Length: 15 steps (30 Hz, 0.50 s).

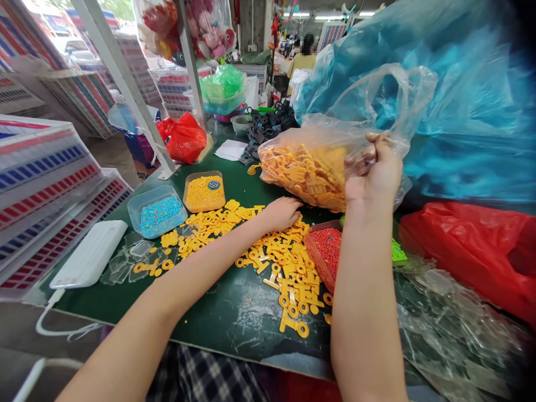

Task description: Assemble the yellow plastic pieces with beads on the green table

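A clear plastic bag (307, 170) of orange-yellow plastic parts lies tilted on the green table. My right hand (377, 164) is closed on its gathered side, below the loose handles. Across a spread of yellow plastic parts (293, 259), many with small rings, rests my left hand (281, 214). Its fingers lie over the far edge of the pile, close to the bag; nothing shows in them. Beside my right forearm is a tray of red beads (326, 248), partly hidden by the arm.
Trays of blue beads (161, 216) and yellow beads (205, 191) stand left of the pile. Near them lie a white power bank (90, 254) and clear plastic pieces (125, 262). Dark parts (272, 125) lie behind. Blue plastic sheeting (469, 139) and a red bag (473, 245) crowd the right.
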Each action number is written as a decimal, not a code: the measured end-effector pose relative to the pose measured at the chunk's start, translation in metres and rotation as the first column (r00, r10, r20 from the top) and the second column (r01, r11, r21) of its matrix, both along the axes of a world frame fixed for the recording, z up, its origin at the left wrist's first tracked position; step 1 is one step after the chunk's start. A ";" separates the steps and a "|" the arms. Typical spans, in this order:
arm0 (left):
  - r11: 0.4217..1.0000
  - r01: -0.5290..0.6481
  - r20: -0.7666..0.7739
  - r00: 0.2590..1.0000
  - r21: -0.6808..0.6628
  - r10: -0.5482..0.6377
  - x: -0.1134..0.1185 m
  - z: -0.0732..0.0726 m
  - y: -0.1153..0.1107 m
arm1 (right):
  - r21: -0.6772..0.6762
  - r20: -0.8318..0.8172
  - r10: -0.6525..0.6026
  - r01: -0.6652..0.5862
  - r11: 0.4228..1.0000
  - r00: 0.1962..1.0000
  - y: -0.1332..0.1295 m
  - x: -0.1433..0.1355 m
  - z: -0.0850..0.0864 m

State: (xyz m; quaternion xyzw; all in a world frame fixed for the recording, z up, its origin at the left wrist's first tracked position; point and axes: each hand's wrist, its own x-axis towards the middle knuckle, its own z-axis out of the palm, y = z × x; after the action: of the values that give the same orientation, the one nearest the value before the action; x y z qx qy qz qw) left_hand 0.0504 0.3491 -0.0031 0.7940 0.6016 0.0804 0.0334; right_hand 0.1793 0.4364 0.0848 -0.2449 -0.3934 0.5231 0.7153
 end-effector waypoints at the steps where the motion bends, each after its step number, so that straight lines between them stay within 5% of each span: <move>1: 1.000 0.006 0.002 1.000 0.003 -0.006 0.006 -0.002 0.009 | 0.005 -0.002 0.000 0.000 1.000 1.000 -0.001 0.000 0.001; 8: 0.999 -0.040 0.028 0.999 0.026 0.039 0.024 -0.013 0.055 | 0.051 -0.092 -0.004 0.009 0.999 0.996 -0.015 -0.003 0.016; 15: 0.994 -0.108 0.093 0.990 0.032 0.105 0.041 -0.018 0.086 | 0.090 -0.045 -0.030 0.034 0.995 0.999 -0.009 0.002 0.013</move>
State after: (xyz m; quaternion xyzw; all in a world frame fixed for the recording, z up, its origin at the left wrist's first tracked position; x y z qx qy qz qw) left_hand 0.0911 0.4354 -0.0208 0.7567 0.6395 0.1292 0.0417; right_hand 0.1818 0.4271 0.0980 -0.2070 -0.3973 0.4983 0.7423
